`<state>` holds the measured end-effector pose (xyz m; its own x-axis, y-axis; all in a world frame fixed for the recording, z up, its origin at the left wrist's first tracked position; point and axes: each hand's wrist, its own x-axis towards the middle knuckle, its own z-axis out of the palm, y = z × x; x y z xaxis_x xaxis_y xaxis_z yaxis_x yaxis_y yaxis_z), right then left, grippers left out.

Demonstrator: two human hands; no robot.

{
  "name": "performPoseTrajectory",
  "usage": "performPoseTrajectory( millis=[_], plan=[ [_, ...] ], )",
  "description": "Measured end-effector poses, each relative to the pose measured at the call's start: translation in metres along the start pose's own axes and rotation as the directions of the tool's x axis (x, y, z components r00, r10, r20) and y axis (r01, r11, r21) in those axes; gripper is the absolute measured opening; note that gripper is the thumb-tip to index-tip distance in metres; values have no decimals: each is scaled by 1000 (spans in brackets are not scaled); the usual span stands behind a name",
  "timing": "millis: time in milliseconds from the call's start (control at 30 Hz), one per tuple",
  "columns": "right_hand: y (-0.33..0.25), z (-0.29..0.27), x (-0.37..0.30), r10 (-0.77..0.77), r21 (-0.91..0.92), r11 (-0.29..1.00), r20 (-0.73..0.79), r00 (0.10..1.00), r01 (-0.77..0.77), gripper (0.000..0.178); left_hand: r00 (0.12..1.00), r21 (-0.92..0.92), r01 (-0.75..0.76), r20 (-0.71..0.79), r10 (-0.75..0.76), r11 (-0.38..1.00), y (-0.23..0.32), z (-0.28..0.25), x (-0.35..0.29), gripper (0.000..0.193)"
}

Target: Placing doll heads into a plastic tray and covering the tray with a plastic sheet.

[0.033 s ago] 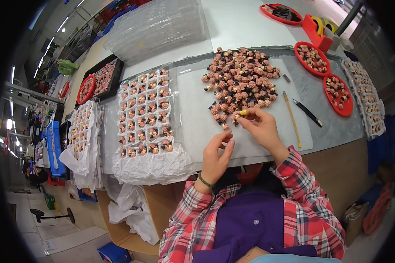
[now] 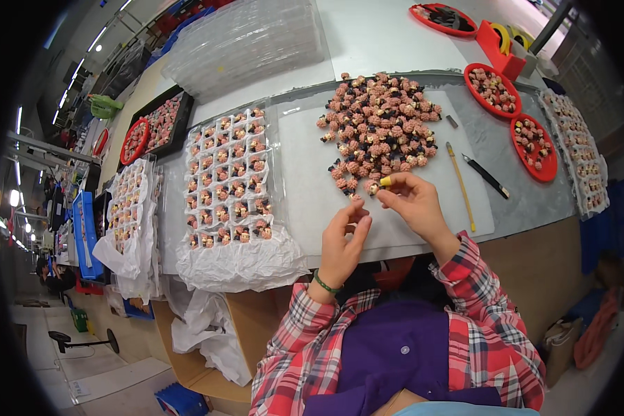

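Between the thumb and fingers of my right hand is a small figurine with a pink bobbly top and a pale face. One fingertip of that hand wears a yellow cover. My left hand, with a dark green band at the wrist, holds nothing; its thumb stands apart from its curled fingers, close to a loose figurine. Just beyond both hands lies a large heap of similar pink and dark figurines on a white sheet.
Left of the sheet, a paper-lined compartment tray holds figurines in rows. A brush and a black pen-like tool lie at right. Red bowls stand beyond them, and clear plastic trays are stacked at the back.
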<state>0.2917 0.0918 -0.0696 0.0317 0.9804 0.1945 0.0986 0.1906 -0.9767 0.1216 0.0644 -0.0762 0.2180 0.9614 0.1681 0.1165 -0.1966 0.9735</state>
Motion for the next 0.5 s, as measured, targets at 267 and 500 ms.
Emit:
performPoseTrajectory(
  millis=[267, 500],
  plan=[
    [-14, -5, -44, -134, -44, 990, -31, 990, 133, 28, 942, -562, 335, 226, -249, 757, -1, 17, 12, 28],
    [-15, -20, -14, -275, -335, 907, -10, 962, 255, 30, 901, -686, 418, 231, -367, 595, -3, 14, 7, 30]
  ],
)
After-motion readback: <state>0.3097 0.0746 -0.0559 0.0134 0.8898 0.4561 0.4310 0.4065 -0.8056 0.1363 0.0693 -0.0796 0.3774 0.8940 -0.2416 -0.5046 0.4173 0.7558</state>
